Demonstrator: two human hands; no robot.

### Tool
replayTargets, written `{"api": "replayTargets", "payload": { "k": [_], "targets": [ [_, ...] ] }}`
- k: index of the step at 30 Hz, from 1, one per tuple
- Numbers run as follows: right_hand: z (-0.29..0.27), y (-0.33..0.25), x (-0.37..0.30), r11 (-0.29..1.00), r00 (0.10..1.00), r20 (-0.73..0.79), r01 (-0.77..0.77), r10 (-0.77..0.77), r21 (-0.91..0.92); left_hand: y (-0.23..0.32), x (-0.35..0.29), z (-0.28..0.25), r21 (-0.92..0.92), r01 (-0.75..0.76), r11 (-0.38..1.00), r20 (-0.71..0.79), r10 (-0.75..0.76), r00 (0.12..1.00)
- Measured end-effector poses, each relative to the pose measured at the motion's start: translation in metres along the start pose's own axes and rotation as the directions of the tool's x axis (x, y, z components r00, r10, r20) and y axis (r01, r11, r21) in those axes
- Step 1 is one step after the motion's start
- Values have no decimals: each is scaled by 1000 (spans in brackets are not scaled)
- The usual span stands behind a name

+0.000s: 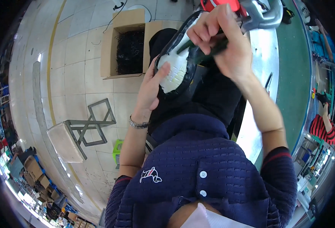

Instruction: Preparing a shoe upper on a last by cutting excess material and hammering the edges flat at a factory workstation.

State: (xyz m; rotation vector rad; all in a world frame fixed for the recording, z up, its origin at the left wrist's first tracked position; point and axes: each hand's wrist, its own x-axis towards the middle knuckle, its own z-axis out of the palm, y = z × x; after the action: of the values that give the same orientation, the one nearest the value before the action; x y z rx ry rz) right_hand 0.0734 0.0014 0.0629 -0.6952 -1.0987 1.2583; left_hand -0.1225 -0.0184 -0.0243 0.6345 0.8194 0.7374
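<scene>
On my lap, a black shoe [178, 74] lies with its pale underside turned up; small marks like staples or stitches run over the broad end. My left hand [151, 84] grips its edge, thumb pressed on the pale sole and fingers mostly hidden beneath. Above the shoe's middle, my right hand [228, 43] is closed around a dark slim tool [205, 57]. The tool's pointed tip is at the sole's surface; whether it touches I cannot tell. Blur and my fingers hide what kind of tool it is.
A cardboard box [107, 57] of dark tangled scraps stands ahead, left. Behind it on the left is a folding stool [67, 142]; a green plastic item [117, 149] is beside my arm. A grey metal machine part [264, 17] overhangs the metal bench [256, 117], right.
</scene>
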Motion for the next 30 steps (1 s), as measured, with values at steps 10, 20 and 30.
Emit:
{"api": "replayTargets", "payload": {
  "k": [10, 20, 30],
  "targets": [
    [45, 65, 40, 936, 944, -131, 321, -303, 146, 21, 7, -21, 107, -36, 994, -55, 42, 998],
    [56, 74, 75, 872, 865, -235, -357, 444, 336, 29, 14, -28, 115, 7, 993, -59, 0, 998],
    [57, 66, 73, 866, 924, -25, -348, 382, 359, 26, 14, -30, 183, -12, 983, -42, 20, 999]
  ]
}}
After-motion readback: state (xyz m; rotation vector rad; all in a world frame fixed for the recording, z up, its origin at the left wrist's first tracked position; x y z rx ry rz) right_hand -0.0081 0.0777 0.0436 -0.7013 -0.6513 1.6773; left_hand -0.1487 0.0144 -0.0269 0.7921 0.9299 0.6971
